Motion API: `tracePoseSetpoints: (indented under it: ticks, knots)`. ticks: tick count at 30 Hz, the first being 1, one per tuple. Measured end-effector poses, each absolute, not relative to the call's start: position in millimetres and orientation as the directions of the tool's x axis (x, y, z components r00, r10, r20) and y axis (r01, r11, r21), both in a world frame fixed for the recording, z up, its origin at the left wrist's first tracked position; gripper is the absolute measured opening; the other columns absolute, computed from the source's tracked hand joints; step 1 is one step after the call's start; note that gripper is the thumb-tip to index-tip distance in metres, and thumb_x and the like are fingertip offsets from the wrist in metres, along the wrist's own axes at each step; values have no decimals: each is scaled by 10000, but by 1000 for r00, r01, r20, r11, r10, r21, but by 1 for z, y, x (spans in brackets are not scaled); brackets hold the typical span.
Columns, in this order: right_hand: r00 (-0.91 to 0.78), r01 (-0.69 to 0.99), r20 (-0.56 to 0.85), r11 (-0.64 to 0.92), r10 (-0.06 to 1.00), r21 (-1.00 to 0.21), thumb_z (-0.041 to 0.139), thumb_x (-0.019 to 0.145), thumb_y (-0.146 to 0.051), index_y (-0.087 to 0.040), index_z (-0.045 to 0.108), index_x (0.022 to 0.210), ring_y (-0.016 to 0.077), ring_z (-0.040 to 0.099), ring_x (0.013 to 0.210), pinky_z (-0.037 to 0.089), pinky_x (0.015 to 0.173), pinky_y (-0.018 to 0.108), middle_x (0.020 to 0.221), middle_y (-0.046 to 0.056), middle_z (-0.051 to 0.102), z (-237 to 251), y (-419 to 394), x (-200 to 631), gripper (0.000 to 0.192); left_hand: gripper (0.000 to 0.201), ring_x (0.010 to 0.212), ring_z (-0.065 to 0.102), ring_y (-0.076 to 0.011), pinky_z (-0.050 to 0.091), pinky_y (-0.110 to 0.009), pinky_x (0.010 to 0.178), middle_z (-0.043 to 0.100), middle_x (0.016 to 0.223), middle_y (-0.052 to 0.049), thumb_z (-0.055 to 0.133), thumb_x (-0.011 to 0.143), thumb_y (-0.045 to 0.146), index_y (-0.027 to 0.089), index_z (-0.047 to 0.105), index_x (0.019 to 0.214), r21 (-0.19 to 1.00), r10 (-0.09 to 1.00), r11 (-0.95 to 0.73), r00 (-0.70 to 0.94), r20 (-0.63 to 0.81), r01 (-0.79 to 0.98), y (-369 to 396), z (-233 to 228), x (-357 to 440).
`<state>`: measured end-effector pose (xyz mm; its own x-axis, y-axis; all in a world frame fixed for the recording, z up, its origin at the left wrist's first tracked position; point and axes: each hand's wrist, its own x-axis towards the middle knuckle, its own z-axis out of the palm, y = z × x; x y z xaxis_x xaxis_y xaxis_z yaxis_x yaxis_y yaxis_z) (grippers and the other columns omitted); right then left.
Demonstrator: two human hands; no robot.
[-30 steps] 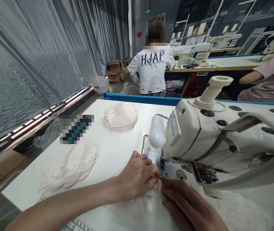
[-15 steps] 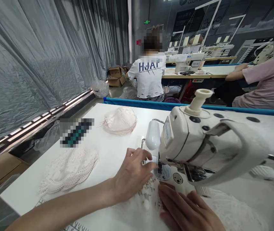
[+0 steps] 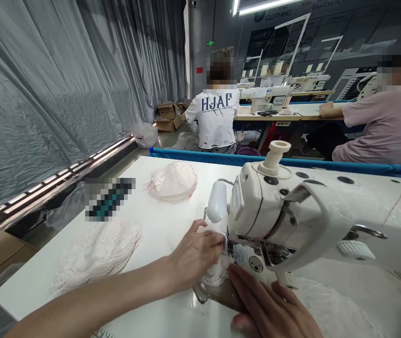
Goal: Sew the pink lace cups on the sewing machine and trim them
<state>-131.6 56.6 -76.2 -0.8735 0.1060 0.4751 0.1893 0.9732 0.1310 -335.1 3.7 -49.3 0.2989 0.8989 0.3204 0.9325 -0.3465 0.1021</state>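
Note:
Under the needle area of a white sewing machine [image 3: 256,202] lies a small piece of white lace fabric [image 3: 217,276] with a scalloped edge. My left hand [image 3: 195,256] rests on it just left of the presser foot, fingers bent and closed on the cloth. My right hand [image 3: 270,303] lies low in front of the machine, its long fingers stretched forward and flat. Its index fingertip touches the lace's right edge. The needle itself is hard to make out behind the machine head and my fingers.
A stack of lace pieces [image 3: 98,256] lies at the left of the white table [image 3: 161,225], and a pale pink cup-shaped piece [image 3: 174,180] farther back. A blue rail [image 3: 200,155] edges the table. Two people sit beyond, near other machines. Cardboard boxes [image 3: 168,117] stand behind.
The lace has moved forward under the machine, and less of it shows near me. My left fingers have bent down onto it. The view has shifted slightly.

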Motion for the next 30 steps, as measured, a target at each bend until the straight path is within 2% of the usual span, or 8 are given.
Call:
tracePoseSetpoints:
  ticks: [6, 10, 13, 17, 24, 30]
  knots:
    - [-869, 205, 490, 949, 63, 242, 180, 992, -422, -77, 616, 1075, 163, 704, 723, 505, 594, 324, 1032, 107, 706, -78, 57, -136, 563, 272, 576, 443, -72, 281, -298, 956, 535, 757, 23, 276, 867, 26, 161, 452, 710, 143, 887, -389, 327, 327, 910, 12, -48, -339]
    - [-878, 200, 476, 944, 55, 261, 172, 992, -423, -75, 614, 1073, 157, 703, 702, 498, 571, 323, 1036, 105, 704, -79, 59, -136, 568, 233, 612, 468, -72, 262, -310, 977, 545, 788, 14, 304, 852, 32, 158, 475, 756, 154, 863, -430, 355, 359, 890, 15, -52, -343]
    - [-881, 206, 469, 944, 64, 258, 181, 996, -403, -73, 599, 1103, 157, 700, 726, 492, 591, 319, 1063, 110, 694, -77, 59, -133, 543, 221, 675, 509, -77, 244, -335, 992, 575, 819, 3, 331, 851, 23, 148, 513, 862, 147, 833, -466, 377, 404, 872, 12, -55, -343]
    - [-875, 191, 481, 956, 62, 224, 200, 1001, -374, -92, 603, 1095, 153, 693, 751, 469, 611, 318, 1085, 96, 687, -74, 57, -130, 502, 217, 849, 555, -87, 242, -351, 977, 614, 989, -27, 354, 903, 40, 155, 532, 947, 118, 807, -481, 385, 448, 869, -4, -58, -338]
    - [-857, 164, 510, 976, 71, 140, 240, 1000, -348, -138, 631, 1052, 148, 682, 755, 431, 634, 303, 1043, 76, 706, -76, 57, -128, 447, 127, 802, 561, -92, 301, -345, 885, 617, 893, -1, 447, 898, 119, 137, 559, 843, 93, 812, -475, 396, 428, 875, -19, -67, -333]
    - [-911, 208, 387, 968, 140, 139, 237, 983, -424, -152, 556, 1208, 159, 663, 691, 440, 630, 318, 1043, 90, 686, -86, 58, -126, 475, 170, 817, 559, -108, 317, -351, 853, 606, 880, -9, 459, 920, 208, 130, 562, 810, 52, 804, -478, 413, 429, 877, -19, -63, -331]
